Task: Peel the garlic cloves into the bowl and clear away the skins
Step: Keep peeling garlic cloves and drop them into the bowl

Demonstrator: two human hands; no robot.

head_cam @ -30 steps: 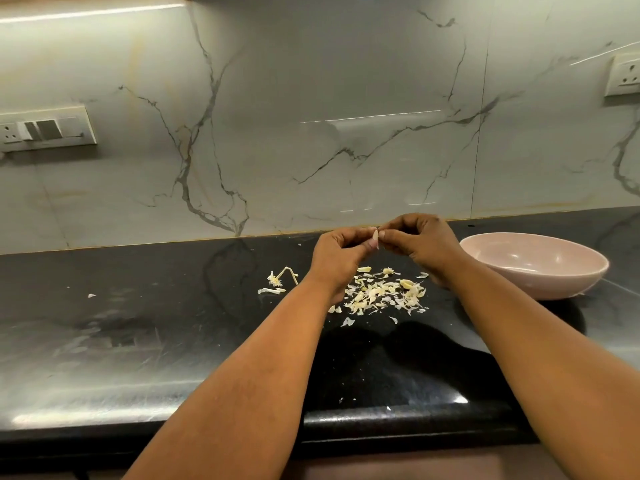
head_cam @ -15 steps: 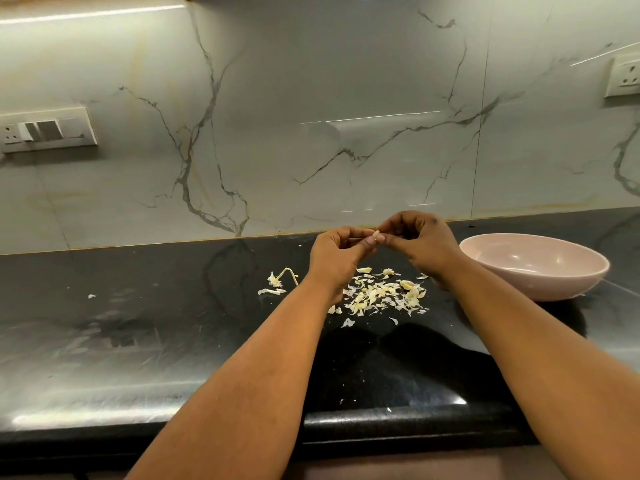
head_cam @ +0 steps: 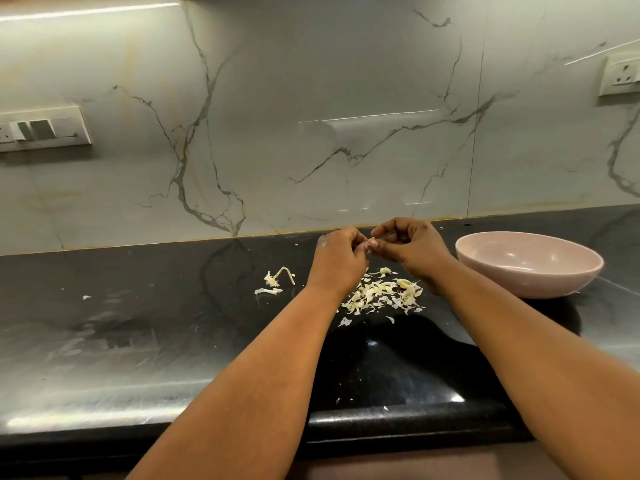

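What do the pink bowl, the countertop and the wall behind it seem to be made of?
Pink bowl: probably glazed ceramic or melamine, smooth with soft highlights. Countertop: polished black stone, likely granite, with mirror-like reflections. Wall: glossy marble-look slabs or tiles, grey veins and a vertical joint.

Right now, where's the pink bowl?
In the head view, the pink bowl sits on the black counter at the right, just beyond the right hand and the skins.

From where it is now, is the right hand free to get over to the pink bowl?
Probably yes. The right hand pinches a garlic clove together with the left hand, and the pink bowl sits just to its right with bare countertop between them.
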